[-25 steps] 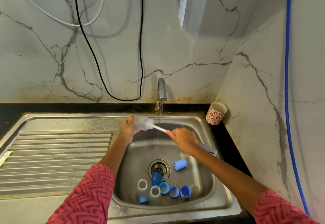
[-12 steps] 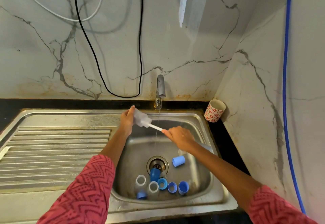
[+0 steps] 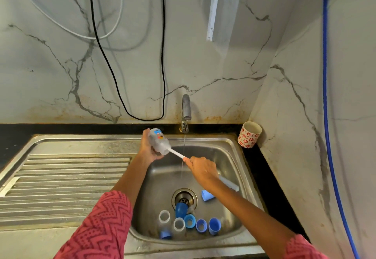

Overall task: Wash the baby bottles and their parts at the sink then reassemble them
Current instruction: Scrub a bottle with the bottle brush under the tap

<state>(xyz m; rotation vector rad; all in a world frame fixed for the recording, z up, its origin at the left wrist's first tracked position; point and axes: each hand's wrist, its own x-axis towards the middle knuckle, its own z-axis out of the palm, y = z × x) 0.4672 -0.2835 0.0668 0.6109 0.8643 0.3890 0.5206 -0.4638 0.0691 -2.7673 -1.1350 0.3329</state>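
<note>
Gripping bottle in left hand, right hand holding brush

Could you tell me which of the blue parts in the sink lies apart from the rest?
The blue cap right of the drain, on its side; the others cluster along the near wall.

We are in a home kitchen: a steel sink with a ribbed drainboard set in a dark counter, a running tap, marble-patterned wall panels, a flowered cup.
</note>
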